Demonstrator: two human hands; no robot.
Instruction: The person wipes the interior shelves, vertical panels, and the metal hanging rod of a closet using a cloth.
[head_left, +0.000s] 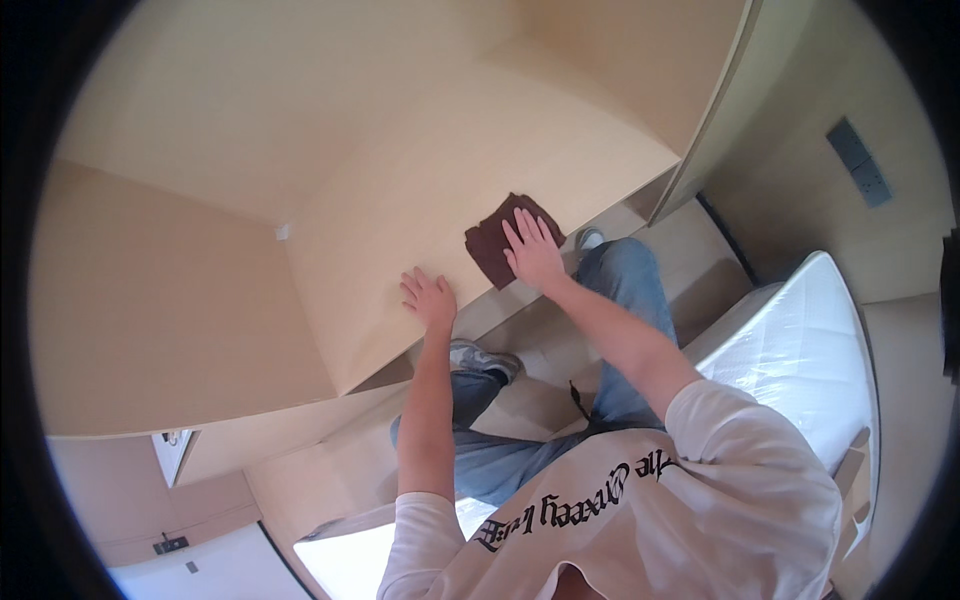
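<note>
My right hand (534, 247) presses a folded dark maroon cloth (491, 251) down on a pale wood-grain shelf board (390, 217), close to its front edge. Its fingers point away from me and lie over the cloth's right part. To the left, my left hand (430, 298) rests palm down on the bare board near the same edge, its fingers spread and holding nothing. The board is the bottom of a large open cabinet compartment with side panels and a back panel. A small white piece (282, 232) sits at its back left corner.
Below the shelf are a recess and the floor (555, 337), where my legs and shoes are. A plastic-wrapped white mattress (787, 360) stands close on my right. A dark socket panel (859, 161) is on the right wall. At lower left is a white door (217, 562) with a dark latch.
</note>
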